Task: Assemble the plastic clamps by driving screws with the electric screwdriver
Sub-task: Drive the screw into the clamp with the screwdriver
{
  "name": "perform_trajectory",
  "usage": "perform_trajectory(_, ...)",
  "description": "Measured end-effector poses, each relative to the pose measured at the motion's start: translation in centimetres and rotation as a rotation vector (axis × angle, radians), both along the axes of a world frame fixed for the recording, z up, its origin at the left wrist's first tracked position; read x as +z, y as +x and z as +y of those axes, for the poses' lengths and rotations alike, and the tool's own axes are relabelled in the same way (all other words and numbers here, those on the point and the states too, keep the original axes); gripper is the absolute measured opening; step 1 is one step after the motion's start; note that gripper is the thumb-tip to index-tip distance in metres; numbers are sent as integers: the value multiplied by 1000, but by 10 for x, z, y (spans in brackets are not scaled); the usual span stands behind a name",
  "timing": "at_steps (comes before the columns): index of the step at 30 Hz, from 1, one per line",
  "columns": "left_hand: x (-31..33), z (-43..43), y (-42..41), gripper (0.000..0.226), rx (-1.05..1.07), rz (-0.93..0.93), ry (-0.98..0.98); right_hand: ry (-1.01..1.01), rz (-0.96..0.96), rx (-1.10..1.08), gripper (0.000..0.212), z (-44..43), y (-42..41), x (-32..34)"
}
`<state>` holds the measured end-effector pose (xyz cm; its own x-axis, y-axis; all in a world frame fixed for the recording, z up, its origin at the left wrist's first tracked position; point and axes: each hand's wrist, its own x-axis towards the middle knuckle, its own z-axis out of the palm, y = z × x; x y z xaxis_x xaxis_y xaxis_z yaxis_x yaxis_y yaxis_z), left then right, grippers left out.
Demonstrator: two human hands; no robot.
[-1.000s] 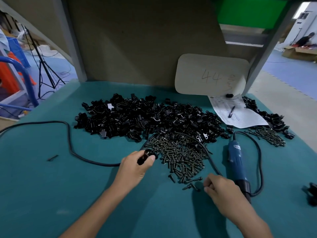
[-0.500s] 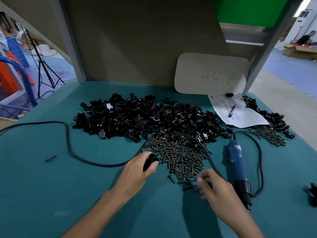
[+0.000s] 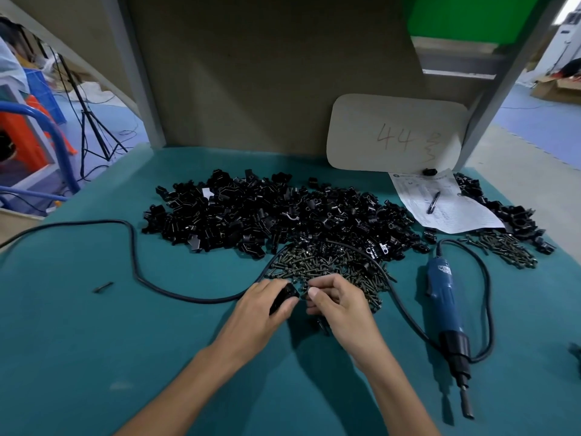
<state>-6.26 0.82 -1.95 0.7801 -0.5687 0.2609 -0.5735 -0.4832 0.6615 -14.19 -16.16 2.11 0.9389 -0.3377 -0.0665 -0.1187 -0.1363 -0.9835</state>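
Slippage looms: left hand [image 3: 264, 306] curls round a small black plastic clamp [image 3: 284, 297]; right hand [image 3: 338, 305], at its 3 o'clock, pinches what looks like a dark screw [image 3: 303, 296], which may drop if misaligned. Blue electric screwdriver [image 3: 446, 309] lies farther toward 3 o'clock.

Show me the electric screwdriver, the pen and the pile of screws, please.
electric screwdriver [image 3: 445, 297]: head view, blue handle.
pen [image 3: 433, 202]: head view, middle of its barrel.
pile of screws [image 3: 327, 265]: head view, centre of heap.

A rounded card [image 3: 396, 133] marked 44 leans on the back panel [image 3: 267, 73]; a pen [image 3: 433, 202] lies on the printed sheet [image 3: 452, 215].
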Motion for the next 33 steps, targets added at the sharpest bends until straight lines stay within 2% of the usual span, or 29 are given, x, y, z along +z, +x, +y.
perform_trajectory(10,4,0,-2,26,-17,-7,6,37,-25,36,7,0,8,-8)
perform_trajectory(19,6,-2,-7,32,-29,-44,117,-286,62,161,8,-11,11,-4)
perform_trajectory(24,8,-2,-10,38,-48,-119,161,-595,121,301,30,-15,15,-3)
perform_trajectory(29,11,-2,-12,38,-53,-151,186,-626,137,287,49,-9,18,-6)
perform_trajectory(33,12,-2,-12,38,-50,-147,194,-654,106,268,54,-9,17,-5)
